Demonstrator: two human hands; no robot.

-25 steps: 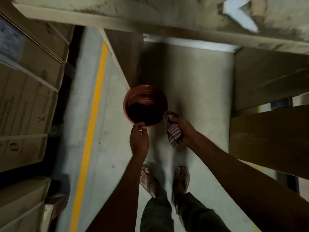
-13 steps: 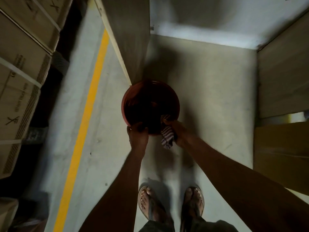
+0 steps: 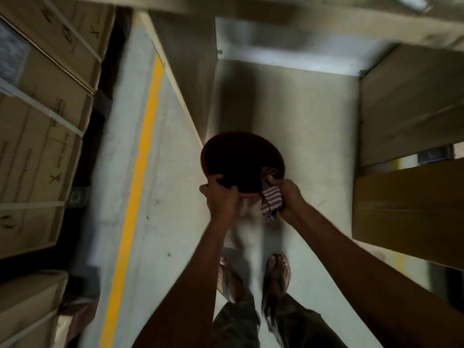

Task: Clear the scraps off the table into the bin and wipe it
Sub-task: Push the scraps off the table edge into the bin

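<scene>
With the left hand (image 3: 222, 200), grips the near rim of the bin (image 3: 251, 133), fingers curled over the edge to the inside. With the right hand (image 3: 291, 199), grips the same rim a little further right and pinches the cloth (image 3: 271, 200) against it, so that the striped end hangs down outside. Holds the two hands apart, one at each side of the near edge. Has the bin low over the floor (image 3: 175, 222), in front of the feet (image 3: 276, 272) and just beside a slanted board (image 3: 185, 71); cannot tell whether it rests on the floor or is already lifted.

Looks like a light plastic bin, stiff at the rim, perhaps with thin walls that bend. Dark inside, so cannot tell how full. Best to take it at the rim with both hands, as here; may slip a little where the cloth lies under the right fingers, so needs a firm pinch there.

Against one second ago: then only touches the rim with the left fingertips and holds the cloth beside the bin; now closes both hands over the edge.
</scene>
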